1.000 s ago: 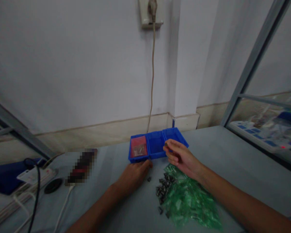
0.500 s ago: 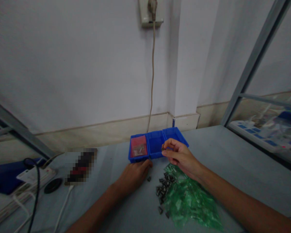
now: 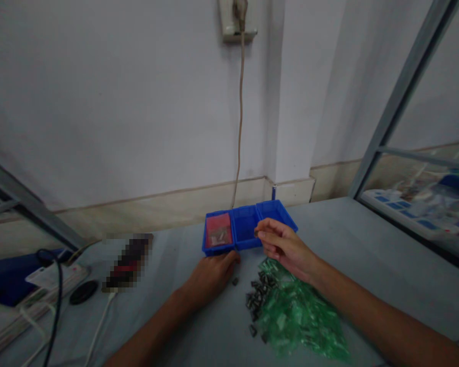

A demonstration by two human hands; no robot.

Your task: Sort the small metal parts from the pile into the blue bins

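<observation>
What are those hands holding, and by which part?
Right hand pinches a small dark piece at thumb and fingertip; which part cannot be told. Left hand lies on the grey table, holding nothing visible.

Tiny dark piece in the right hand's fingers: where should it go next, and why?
Probably a short reach forward, then let go, so the tiny dark piece drops into the middle blue bin. The right hand pinches it right at that bin's near rim, and a pile of similar dark pieces lies on the table beside the green plastic bags.
</observation>
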